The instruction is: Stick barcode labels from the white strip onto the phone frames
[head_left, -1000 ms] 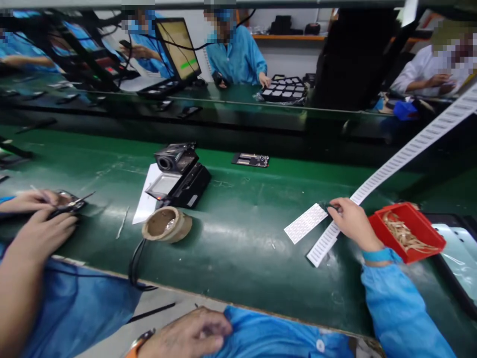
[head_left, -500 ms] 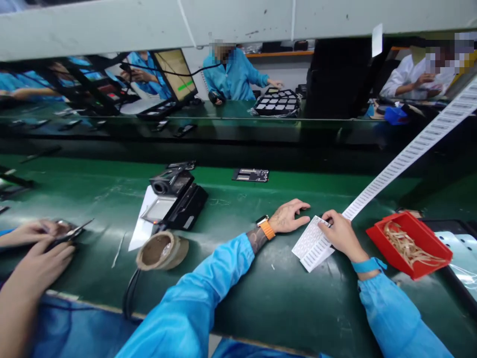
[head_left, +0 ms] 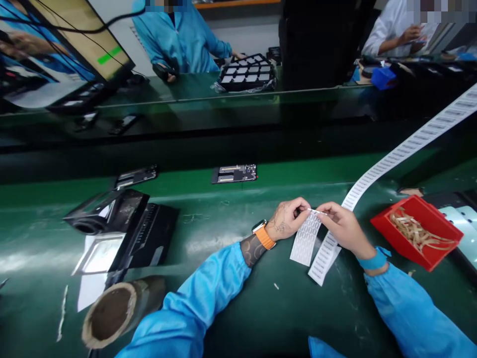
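Note:
My left hand [head_left: 286,220], with an orange-banded watch at the wrist, pinches the top edge of a small white label sheet [head_left: 305,243] printed with rows of rounded marks. At the sheet's other top corner, my right hand [head_left: 346,227] grips with thumb and fingertips close to the left ones. The sheet hangs tilted above the green bench. Below my right hand lies the lower end of a barcode label strip [head_left: 323,261]. A long run of barcode labels [head_left: 402,151] rises to the upper right; its part behind my right hand is hidden.
Right of my hands stands a red bin [head_left: 421,258] holding pale strips. A circuit board [head_left: 234,173] lies ahead. To the left are a black device [head_left: 160,238] and a brown cardboard tube [head_left: 89,330]. Co-workers sit across the bench near a black tray [head_left: 248,77].
My left hand has moved from lying open on the bench to pinching the label sheet. The sheet is now lifted between both hands, apart from the barcode strip. The view has shifted right and downward.

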Available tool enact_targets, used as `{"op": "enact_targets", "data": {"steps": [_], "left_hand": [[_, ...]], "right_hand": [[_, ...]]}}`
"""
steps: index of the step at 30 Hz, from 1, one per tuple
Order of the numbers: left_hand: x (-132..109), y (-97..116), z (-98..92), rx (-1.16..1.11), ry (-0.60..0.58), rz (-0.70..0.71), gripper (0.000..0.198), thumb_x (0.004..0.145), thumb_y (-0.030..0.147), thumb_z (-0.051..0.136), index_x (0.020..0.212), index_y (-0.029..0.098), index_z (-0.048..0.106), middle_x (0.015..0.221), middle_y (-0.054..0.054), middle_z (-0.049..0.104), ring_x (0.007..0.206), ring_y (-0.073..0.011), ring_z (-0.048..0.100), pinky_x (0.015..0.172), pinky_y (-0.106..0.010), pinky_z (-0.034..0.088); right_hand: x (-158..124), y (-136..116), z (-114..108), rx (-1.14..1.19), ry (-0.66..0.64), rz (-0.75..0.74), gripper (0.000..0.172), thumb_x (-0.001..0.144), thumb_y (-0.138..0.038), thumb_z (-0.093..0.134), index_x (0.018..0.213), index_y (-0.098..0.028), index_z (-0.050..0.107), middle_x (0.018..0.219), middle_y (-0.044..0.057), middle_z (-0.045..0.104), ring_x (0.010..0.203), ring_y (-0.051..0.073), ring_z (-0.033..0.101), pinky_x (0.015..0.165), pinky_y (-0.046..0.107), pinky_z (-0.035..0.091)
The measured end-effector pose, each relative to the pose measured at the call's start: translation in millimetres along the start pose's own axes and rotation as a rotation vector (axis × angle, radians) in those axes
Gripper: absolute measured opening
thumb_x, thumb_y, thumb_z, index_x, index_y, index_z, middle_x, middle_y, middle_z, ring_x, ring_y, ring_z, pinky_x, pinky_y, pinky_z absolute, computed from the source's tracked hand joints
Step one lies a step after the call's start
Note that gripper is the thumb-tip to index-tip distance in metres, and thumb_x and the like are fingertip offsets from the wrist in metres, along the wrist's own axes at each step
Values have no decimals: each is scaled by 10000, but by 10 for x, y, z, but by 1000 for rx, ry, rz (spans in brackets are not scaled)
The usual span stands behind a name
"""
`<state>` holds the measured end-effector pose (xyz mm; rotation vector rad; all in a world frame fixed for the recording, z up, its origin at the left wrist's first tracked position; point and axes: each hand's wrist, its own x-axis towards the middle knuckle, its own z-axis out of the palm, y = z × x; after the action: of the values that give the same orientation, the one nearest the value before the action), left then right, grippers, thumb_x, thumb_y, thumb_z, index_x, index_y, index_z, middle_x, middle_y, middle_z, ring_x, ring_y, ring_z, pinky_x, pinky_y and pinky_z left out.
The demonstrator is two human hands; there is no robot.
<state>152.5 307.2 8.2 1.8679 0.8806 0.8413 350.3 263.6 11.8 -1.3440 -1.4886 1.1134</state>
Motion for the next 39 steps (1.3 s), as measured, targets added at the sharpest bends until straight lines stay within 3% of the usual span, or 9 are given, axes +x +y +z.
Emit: {"op": "enact_targets", "data": {"steps": [6, 11, 17, 21, 30, 33, 36, 39], "left_hand": [[1, 36, 33, 56, -1, 69, 201, 936, 356, 622, 1004, 174, 673, 915, -27, 690, 793, -138, 595, 722, -252, 441], [3, 42, 44, -26, 30, -42, 230, 945, 358, 592, 863, 158, 667, 740, 4, 651, 641, -109, 544, 629, -236, 401], [-18, 78, 63, -59, 2, -82, 268, 920, 397, 641, 1026, 167, 729, 839, -14, 718, 673, -115, 571, 646, -235, 423], [-37, 95, 98, -9, -7, -121, 257, 941, 387, 614, 945, 165, 744, 813, -17, 728, 692, -126, 605, 662, -239, 432], [-9, 135, 217, 178, 31, -259, 240, 934, 376, 643, 965, 170, 762, 837, -19, 737, 767, -155, 665, 731, -256, 480], [-10, 93, 332, 300, 35, -166, 236, 965, 344, 609, 988, 157, 751, 854, -38, 730, 862, -181, 671, 885, -293, 501], [-27, 50, 424, 401, 28, 8, 318, 928, 395, 679, 1132, 157, 734, 1050, -82, 720, 1079, -228, 632, 1059, -344, 456], [-16, 24, 263, 458, 87, 48, 566, 900, 489, 694, 1350, 150, 633, 1272, -126, 642, 1235, -274, 547, 1098, -398, 446]], "right_hand": [[-29, 14, 0, -13, 36, -24, 261, 884, -466, 688, 931, -210, 667, 813, 50, 727, 721, 187, 689, 634, 303, 560], [-50, 33, 6, 73, 81, -20, 410, 833, -546, 740, 1056, -223, 622, 898, 64, 739, 791, 199, 714, 704, 334, 606], [-55, 19, 3, 36, 153, -34, 287, 840, -491, 727, 913, -223, 655, 771, 39, 712, 690, 184, 685, 637, 318, 592], [-89, 22, -2, -15, 122, -68, 154, 864, -376, 689, 903, -228, 671, 795, 35, 719, 707, 188, 694, 656, 315, 588], [-88, 132, -45, -408, 256, -432, 125, 922, -330, 632, 852, -234, 671, 999, 86, 696, 959, 248, 669, 874, 428, 517], [-111, 94, -39, -266, 314, -365, 138, 907, -367, 657, 859, -237, 660, 993, 89, 700, 952, 249, 675, 864, 425, 522], [-160, 67, -68, -36, 398, -149, 207, 871, -434, 712, 890, -235, 659, 909, 65, 709, 797, 207, 679, 751, 364, 554], [-184, 108, -135, 87, 424, 50, 323, 821, -514, 765, 927, -226, 666, 852, 41, 700, 712, 165, 655, 661, 293, 551]]}}
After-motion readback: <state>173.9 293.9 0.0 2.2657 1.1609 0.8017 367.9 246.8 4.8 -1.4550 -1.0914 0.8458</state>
